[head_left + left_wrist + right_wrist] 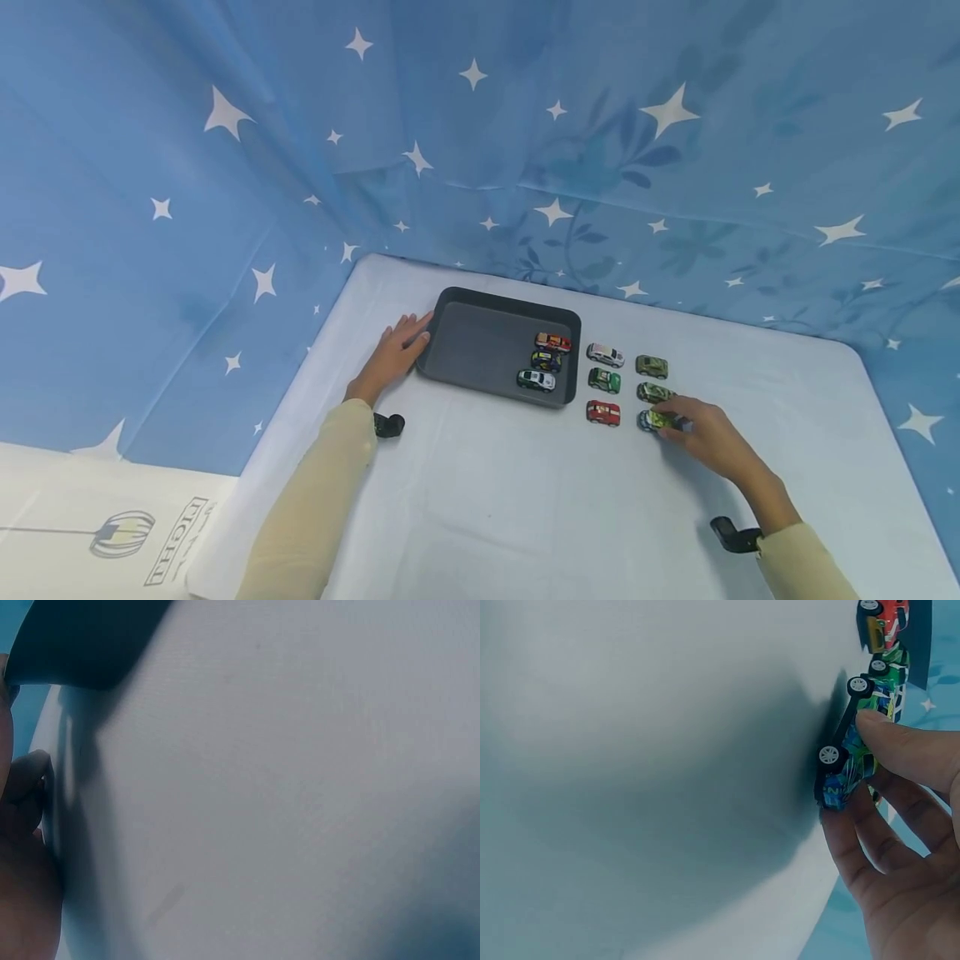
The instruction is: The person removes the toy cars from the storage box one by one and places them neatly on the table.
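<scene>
My right hand [705, 429] pinches a blue-green toy car [847, 750] between thumb and fingers at the near end of the right column of cars. Just behind it are a camouflage car [655, 392] and an olive car [652, 367]. My left hand [393, 354] lies at the left side of a dark grey tray [472, 346], its fairly straight fingers against the rim. Inside the tray, at the right, sit an orange-red car [552, 342], a dark blue car [546, 361] and a silver-green car [536, 381].
Between tray and right hand stands a column of a white car [605, 355], a green car [604, 380] and a red car [603, 412]. Everything rests on a white-covered table [495, 500]. A blue star-patterned curtain [465, 125] hangs behind and to the left.
</scene>
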{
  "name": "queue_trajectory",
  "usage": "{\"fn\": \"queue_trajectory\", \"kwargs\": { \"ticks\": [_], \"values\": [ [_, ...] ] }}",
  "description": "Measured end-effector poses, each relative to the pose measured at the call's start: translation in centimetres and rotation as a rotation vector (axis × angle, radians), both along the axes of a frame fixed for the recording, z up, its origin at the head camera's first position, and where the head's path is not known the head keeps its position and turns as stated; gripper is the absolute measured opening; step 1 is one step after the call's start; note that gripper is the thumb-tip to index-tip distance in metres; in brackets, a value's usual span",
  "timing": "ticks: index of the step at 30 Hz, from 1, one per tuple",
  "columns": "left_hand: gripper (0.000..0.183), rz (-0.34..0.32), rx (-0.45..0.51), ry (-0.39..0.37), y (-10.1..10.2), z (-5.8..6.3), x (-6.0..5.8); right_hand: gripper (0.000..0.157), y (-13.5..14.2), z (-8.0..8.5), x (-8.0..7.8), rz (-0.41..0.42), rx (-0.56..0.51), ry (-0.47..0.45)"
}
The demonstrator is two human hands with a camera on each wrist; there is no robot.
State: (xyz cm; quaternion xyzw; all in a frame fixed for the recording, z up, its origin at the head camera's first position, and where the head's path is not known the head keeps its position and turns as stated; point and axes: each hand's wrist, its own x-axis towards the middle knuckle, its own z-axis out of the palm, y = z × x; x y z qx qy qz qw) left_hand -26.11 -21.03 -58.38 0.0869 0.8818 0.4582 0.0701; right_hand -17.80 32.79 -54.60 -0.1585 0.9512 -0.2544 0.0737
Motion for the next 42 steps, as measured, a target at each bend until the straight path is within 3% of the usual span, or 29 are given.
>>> {"fn": "queue_trajectory", "kwargs": {
  "ticks": [10, 23, 29, 34, 42],
  "values": [
    [0.056, 0.013, -0.075, -0.031, 0.1, 0.0, -0.2, 0.034, 0.2, -0.9, 0.1, -0.020, -0.002, -0.016],
    [0.057, 0.013, -0.071, -0.020, -0.1, -0.2, -0.3, 0.038, -0.1, -0.9, 0.1, -0.045, -0.017, 0.043],
    [0.056, 0.004, -0.067, -0.023, 0.0, -0.1, -0.4, 0.065, -0.2, -1.1, 0.3, -0.115, -0.076, 0.150],
    [0.056, 0.003, -0.067, -0.022, 0.1, 0.1, -0.3, 0.089, -0.6, -0.9, -0.3, -0.135, -0.134, 0.167],
    [0.056, 0.000, -0.057, -0.015, 0.0, 0.0, -0.2, 0.093, -2.1, 0.0, -2.2, -0.067, -0.176, 0.147]
  ]
}}
